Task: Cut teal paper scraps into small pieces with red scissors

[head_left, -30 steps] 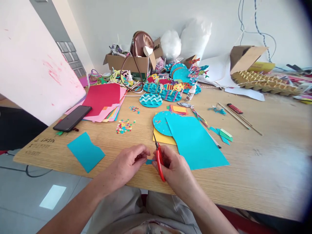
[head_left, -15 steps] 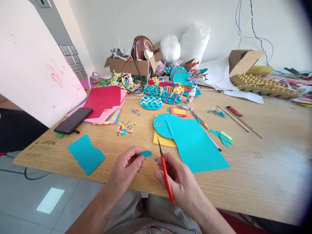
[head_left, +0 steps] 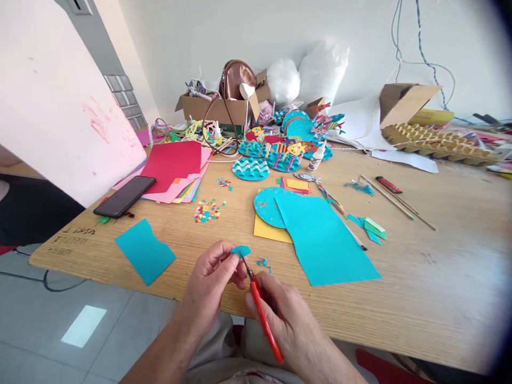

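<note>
Between the thumb and fingers of my left hand (head_left: 218, 272) is a small piece of blue paper (head_left: 243, 249), held just above the table's front edge. My right hand (head_left: 280, 306) is closed round the red handles of a pair of scissors (head_left: 262, 314). The blade tips meet the near edge of the small piece. Tiny blue paper scraps (head_left: 263, 262) lie on the table just beyond the scissors. To the right rests a large blue paper sheet (head_left: 328, 240), partly over a blue disc (head_left: 266, 205) and yellow paper (head_left: 270, 229).
A cut blue sheet (head_left: 146, 250) lies at the left, near a phone (head_left: 125, 196) and stacked coloured paper (head_left: 172, 165). Confetti dots (head_left: 208, 211) sit mid-table. Behind stand decorated blue crafts (head_left: 250, 168), a glue bottle (head_left: 316, 157) and a cardboard box (head_left: 232, 111). Thin sticks (head_left: 388, 197) lie right.
My right hand has brought the scissors left and turned them, so their tips now reach the small blue piece. My left hand still holds that piece in nearly the same place.
</note>
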A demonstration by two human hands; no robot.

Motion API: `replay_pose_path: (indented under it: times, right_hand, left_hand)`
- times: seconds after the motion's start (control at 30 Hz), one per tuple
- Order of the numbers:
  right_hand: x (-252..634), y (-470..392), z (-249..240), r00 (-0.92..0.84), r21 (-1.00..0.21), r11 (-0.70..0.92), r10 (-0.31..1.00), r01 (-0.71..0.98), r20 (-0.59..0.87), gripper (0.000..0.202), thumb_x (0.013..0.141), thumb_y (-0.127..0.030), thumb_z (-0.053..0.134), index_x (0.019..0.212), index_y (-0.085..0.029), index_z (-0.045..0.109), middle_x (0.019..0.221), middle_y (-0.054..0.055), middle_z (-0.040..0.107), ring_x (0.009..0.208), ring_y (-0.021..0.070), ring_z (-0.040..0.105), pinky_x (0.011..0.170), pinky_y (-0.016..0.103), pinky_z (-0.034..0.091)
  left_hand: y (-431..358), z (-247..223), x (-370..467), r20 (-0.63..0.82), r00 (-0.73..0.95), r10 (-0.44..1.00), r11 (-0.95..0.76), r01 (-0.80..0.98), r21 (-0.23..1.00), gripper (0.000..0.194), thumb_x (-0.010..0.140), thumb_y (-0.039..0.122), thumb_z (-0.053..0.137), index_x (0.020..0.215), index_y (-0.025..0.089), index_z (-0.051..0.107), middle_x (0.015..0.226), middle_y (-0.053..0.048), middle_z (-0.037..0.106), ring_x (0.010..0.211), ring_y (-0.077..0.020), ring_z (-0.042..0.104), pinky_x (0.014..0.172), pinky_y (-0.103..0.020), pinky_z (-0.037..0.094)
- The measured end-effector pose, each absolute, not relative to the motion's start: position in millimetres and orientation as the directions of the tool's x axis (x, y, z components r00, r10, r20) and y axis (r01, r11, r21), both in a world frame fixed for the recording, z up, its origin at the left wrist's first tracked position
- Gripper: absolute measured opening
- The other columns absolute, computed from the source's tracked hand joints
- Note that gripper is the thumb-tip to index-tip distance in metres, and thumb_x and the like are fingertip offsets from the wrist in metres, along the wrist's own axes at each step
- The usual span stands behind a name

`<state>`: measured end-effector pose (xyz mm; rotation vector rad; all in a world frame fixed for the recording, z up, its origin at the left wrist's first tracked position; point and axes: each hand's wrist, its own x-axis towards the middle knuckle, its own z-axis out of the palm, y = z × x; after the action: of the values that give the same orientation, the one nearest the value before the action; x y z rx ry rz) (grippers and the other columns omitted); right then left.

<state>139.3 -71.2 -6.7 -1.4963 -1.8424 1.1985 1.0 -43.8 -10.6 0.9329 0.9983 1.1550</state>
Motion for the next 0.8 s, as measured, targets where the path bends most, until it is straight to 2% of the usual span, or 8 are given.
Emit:
replay_pose_path:
  times: [0.33, 0.63, 0.8]
  right_hand:
    - [137.6, -68.0, -8.5, -0.291, -0.849, 0.017, 0.943, 0.529, -0.162, 0.03, 0.089, -0.04, 0.036, 0.067, -0.021, 0.041, 0.058, -0.003, 0.045, 0.053, 0.0124, 0.037, 0.049, 0.024, 0.026]
    - [134.7, -65.8, -11.8, -0.292, -0.866, 0.006, 0.942, 0.5, -0.163, 0.031, 0.091, -0.039, 0.037, 0.067, -0.021, 0.043, 0.06, -0.003, 0.048, 0.054, 0.0113, 0.04, 0.049, 0.023, 0.028]
    - [131.3, -63.6, -18.2, -0.306, -0.883, -0.05, 0.928, 0.467, -0.214, 0.031, 0.092, -0.038, 0.035, 0.07, -0.021, 0.047, 0.053, -0.004, 0.048, 0.044, 0.0097, 0.043, 0.042, 0.021, 0.028]
  left_hand:
    - [-44.3, -10.0, 1.3, -0.182, 0.113, 0.977, 0.208, -0.301, 0.931, 0.012, 0.073, 0.025, 0.062, 0.065, 0.016, 0.059, 0.058, 0.003, 0.057, 0.053, -0.009, 0.053, 0.05, -0.019, 0.044]
    - [-38.5, -14.6, -3.8, -0.216, 0.137, 0.967, 0.248, -0.294, 0.923, 0.014, 0.074, 0.027, 0.061, 0.068, 0.015, 0.059, 0.06, 0.002, 0.059, 0.055, -0.0093, 0.054, 0.051, -0.019, 0.045]
    - [-31.4, -18.1, -6.8, -0.222, 0.174, 0.959, 0.267, -0.303, 0.915, 0.014, 0.074, 0.026, 0.061, 0.067, 0.015, 0.058, 0.06, 0.002, 0.057, 0.054, -0.0086, 0.051, 0.049, -0.018, 0.044]
